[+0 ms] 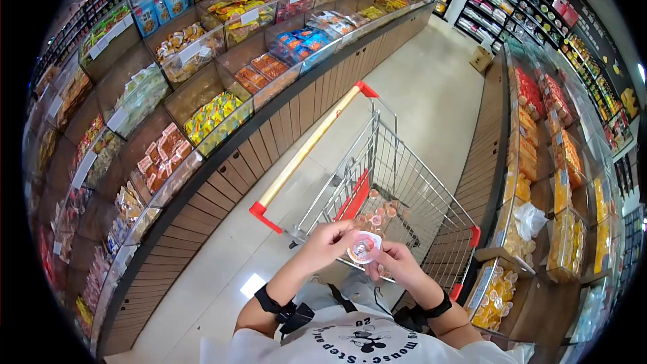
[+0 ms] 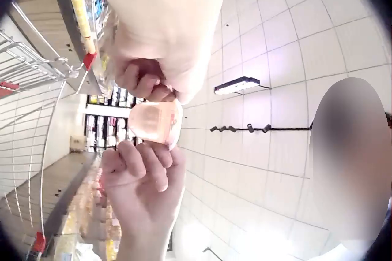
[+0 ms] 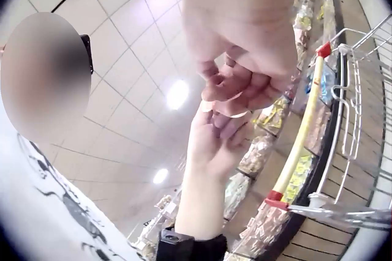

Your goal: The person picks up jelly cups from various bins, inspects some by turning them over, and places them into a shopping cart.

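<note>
A small jelly cup [image 1: 364,248] with a pale, printed lid is held between my two hands in front of the chest, lid facing up toward the head camera. My left hand [image 1: 326,244] pinches one side of its rim, and my right hand [image 1: 399,264] pinches the other. From the left wrist view, the cup's body [image 2: 150,120] is translucent pink-orange and tapers away from the lid. Curled fingers of the right hand [image 2: 144,178] show close beside it there. In the right wrist view the fingers mostly hide the cup.
A wire shopping cart [image 1: 431,192] stands just ahead, with several similar jelly cups [image 1: 377,212] inside. Left of the aisle runs a long stepped counter of candy bins [image 1: 214,118]. Another counter lines the right, with yellow jelly cups [image 1: 495,296] nearby and a crumpled plastic bag [image 1: 530,219].
</note>
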Demonstrator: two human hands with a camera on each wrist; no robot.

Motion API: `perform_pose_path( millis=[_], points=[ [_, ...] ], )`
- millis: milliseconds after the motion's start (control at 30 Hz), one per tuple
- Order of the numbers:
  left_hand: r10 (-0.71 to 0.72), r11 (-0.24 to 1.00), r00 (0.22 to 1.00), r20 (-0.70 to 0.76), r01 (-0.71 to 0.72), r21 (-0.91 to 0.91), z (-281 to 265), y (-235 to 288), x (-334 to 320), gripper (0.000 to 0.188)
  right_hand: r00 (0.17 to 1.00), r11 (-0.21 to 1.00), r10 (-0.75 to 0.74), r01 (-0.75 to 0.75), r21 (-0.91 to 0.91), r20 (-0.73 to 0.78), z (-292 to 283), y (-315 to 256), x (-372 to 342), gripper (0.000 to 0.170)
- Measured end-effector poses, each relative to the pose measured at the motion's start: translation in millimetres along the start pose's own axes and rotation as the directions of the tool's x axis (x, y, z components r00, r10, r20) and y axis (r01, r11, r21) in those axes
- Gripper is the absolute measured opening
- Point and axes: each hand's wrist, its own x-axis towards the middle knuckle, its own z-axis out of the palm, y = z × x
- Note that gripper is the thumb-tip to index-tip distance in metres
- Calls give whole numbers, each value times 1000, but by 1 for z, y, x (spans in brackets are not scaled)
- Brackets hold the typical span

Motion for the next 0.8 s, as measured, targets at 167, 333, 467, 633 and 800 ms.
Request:
perform_pose_path(
  millis=[167,333,467,633,800],
  points=[
    [62,997,974,218,-51,-56,-6,25,-25,25,999,998,25,-26,-55,-20,24,4,-24,29],
    [50,992,948,313,-12,-122,4,35,-43,23,995,992,-104,103,70,2,36,10,-48,28],
    [82,981,925,371,-9,-195,17,42,-48,21,986,978,-154,161,131,-67,44,9,-68,29],
    [64,978,898,436,32,-208,36,45,-47,21,968,970,-188,210,125,-166,45,9,-92,30],
    [97,974,875,473,15,-226,55,49,-42,20,951,955,-242,268,126,-190,39,9,-107,30]
  ],
)
